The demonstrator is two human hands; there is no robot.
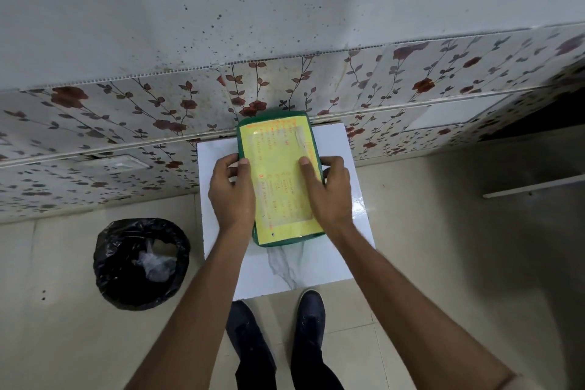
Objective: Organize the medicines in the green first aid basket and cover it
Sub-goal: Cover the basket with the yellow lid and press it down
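Wall [285, 3] fills the far half of my view, grey and speckled above, with a band of flowered tiles [158, 111] below it, and pale floor [443, 231] spreads around the small white table [342, 256] standing against it. On the floor to my left sits a bin lined with a black bag [141, 263], well apart from the work. On the table, pushed up near the wall, is the green first aid basket [280, 180], and its lid with the yellow printed sheet [281, 174] lies over the top, so I cannot see any medicines inside. My left hand [231, 193] grips the left long edge, thumb lying on the yellow sheet and fingers curled down over the side; my right hand [329, 190] mirrors it on the right edge, thumb on top, fingers wrapped around the rim. Neither hand is spread flat; each is clamped on the lid's edge. I judge this to be the closing step: the lid looks roughly square to the basket, though I cannot tell whether it has clicked home all round. To finish well I would press evenly with both thumbs while the fingers steady the sides, then work along toward the near and far ends so no corner rides up, keeping the basket from sliding on the glossy tabletop
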